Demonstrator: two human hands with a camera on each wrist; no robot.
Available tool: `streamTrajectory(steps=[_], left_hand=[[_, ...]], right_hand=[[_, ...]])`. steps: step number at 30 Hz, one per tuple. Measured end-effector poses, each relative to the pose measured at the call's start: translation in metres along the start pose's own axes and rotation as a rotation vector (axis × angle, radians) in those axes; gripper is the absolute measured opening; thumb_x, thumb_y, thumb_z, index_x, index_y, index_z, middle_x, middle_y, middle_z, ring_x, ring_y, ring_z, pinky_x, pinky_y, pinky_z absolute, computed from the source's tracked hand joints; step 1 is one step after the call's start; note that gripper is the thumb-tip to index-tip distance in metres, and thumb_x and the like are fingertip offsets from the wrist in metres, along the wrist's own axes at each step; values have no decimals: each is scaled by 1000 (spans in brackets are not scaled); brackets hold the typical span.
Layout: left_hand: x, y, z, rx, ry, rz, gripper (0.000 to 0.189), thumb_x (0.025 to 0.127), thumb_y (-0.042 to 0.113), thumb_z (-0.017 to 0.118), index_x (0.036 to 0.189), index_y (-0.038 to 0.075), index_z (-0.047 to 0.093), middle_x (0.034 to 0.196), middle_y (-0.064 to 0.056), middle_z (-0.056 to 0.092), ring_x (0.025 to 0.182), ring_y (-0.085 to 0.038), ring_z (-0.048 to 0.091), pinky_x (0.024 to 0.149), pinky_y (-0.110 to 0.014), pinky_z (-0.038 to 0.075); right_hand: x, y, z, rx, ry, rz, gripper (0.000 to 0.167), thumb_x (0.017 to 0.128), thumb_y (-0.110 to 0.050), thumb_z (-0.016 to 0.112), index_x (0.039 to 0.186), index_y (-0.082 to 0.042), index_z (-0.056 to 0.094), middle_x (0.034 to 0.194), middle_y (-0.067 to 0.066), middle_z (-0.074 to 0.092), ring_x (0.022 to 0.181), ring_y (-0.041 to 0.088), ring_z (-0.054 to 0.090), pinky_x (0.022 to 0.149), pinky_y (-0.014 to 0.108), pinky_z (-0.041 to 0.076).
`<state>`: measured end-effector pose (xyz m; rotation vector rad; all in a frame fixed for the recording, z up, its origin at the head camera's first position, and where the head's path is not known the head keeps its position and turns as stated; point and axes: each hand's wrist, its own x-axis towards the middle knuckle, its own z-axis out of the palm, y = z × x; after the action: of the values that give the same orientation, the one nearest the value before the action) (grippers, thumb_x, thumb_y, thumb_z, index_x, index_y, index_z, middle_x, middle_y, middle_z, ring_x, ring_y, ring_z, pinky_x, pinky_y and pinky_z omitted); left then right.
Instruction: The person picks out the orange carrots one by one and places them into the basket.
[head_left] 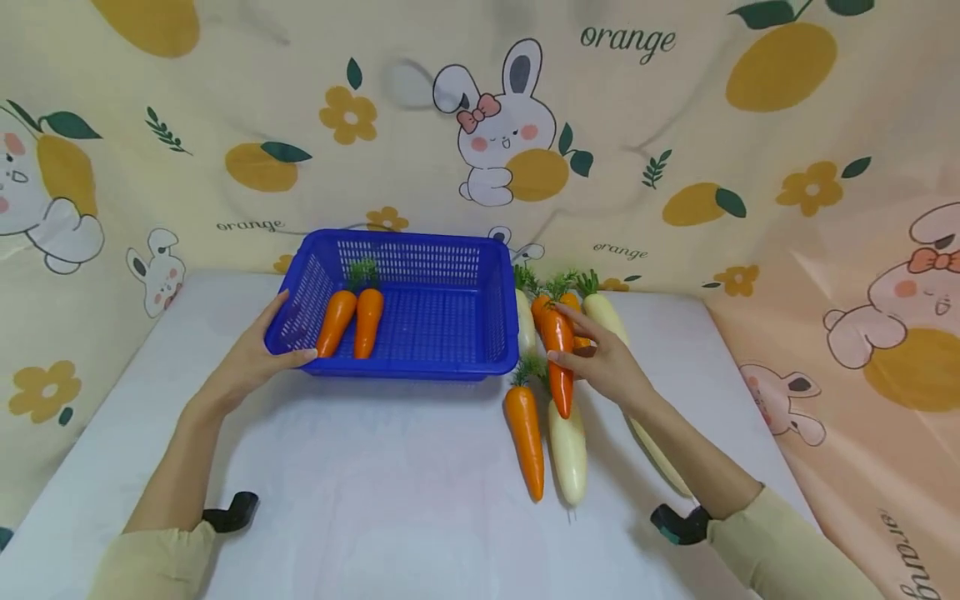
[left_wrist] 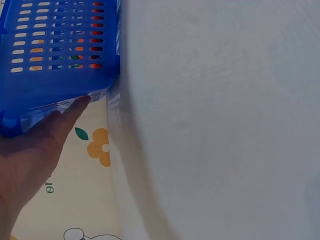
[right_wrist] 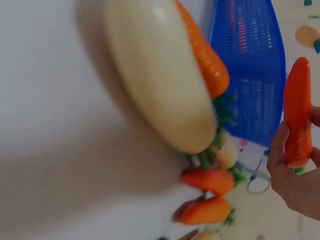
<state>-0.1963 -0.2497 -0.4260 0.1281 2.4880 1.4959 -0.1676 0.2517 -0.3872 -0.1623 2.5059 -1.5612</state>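
A blue plastic basket (head_left: 408,367) stands towards the back of the table, with two orange carrots (head_left: 368,323) lying in its left part. My left hand (head_left: 251,354) holds the basket's front left corner, thumb at the front rim and fingers along the outer left side. Just right of the basket, my right hand (head_left: 607,362) grips another carrot (head_left: 558,358) between thumb and fingers, its tip pointing towards me. In the right wrist view this carrot (right_wrist: 298,110) is raised above the table. Below it lie a carrot (head_left: 526,442) and a white radish (head_left: 567,454).
More carrots and white radishes, such as the radish (head_left: 606,312) at the back right, lie close together under and behind my right hand. A patterned cloth (head_left: 405,175) hangs behind the white table (head_left: 375,500).
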Motion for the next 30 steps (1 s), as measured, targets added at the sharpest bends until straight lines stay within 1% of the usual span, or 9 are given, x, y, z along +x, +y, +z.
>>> streamTrajectory(steps=[3, 6, 8, 12, 15, 20, 23, 26, 30], left_hand=[[-2, -4, 5, 3, -15, -17, 108, 89, 33, 74, 159, 33, -8, 166, -17, -6, 149, -46, -1, 112, -72, 9], [-2, -6, 7, 0, -10, -15, 107, 90, 33, 74, 159, 34, -8, 166, -17, -6, 149, -47, -1, 112, -73, 8], [-2, -6, 7, 1, -2, -16, 108, 89, 34, 74, 159, 35, -8, 166, -17, -6, 149, -47, -1, 112, -73, 7], [-1, -4, 3, -7, 3, -17, 108, 89, 35, 74, 159, 34, -9, 166, -15, -6, 149, -46, -1, 113, -72, 7], [0, -4, 1, -19, 1, -12, 108, 90, 33, 74, 159, 34, -9, 166, -16, -6, 149, -46, -1, 113, -71, 7], [1, -5, -1, -29, -1, -17, 107, 90, 31, 73, 159, 35, -9, 166, -16, -7, 149, -47, -1, 113, -71, 7], [1, -6, 0, -30, -2, -18, 107, 90, 29, 73, 158, 35, -9, 166, -16, -7, 149, -46, -1, 114, -70, 6], [2, -6, 0, -26, 0, -22, 106, 91, 28, 73, 158, 35, -9, 166, -16, -7, 149, -46, -2, 114, -70, 6], [1, -2, 1, -17, 5, -30, 106, 91, 29, 72, 158, 34, -9, 166, -17, -7, 149, -47, -2, 114, -71, 6]], right_hand=[[10, -10, 7, -10, -21, -11, 73, 91, -22, 74, 154, -30, 39, 138, 18, 52, 107, 36, 64, 71, 38, 60], [22, -22, 15, -31, -27, -37, 72, 91, -24, 74, 153, -32, 39, 137, 17, 53, 101, 34, 65, 69, 39, 60], [32, -31, 21, -32, -39, -51, 71, 91, -25, 74, 152, -34, 39, 138, 15, 52, 99, 32, 66, 70, 39, 60], [52, -47, 33, -19, -66, -70, 72, 92, -21, 74, 153, -36, 39, 142, 14, 50, 106, 30, 67, 74, 38, 61], [68, -55, 43, -3, -79, -74, 72, 92, -20, 73, 153, -35, 39, 142, 16, 49, 107, 31, 66, 75, 36, 60], [93, -60, 66, -46, -113, -73, 73, 91, -25, 74, 153, -33, 38, 144, 17, 48, 98, 28, 67, 75, 36, 60], [107, -62, 82, -70, -144, -73, 75, 90, -27, 75, 154, -31, 37, 144, 17, 48, 94, 27, 67, 79, 41, 60], [120, -62, 97, -77, -170, -79, 76, 89, -26, 76, 155, -30, 36, 144, 17, 48, 95, 27, 67, 83, 46, 59], [135, -63, 114, -117, -190, -94, 78, 89, -26, 76, 155, -28, 35, 143, 18, 49, 96, 26, 66, 83, 45, 59]])
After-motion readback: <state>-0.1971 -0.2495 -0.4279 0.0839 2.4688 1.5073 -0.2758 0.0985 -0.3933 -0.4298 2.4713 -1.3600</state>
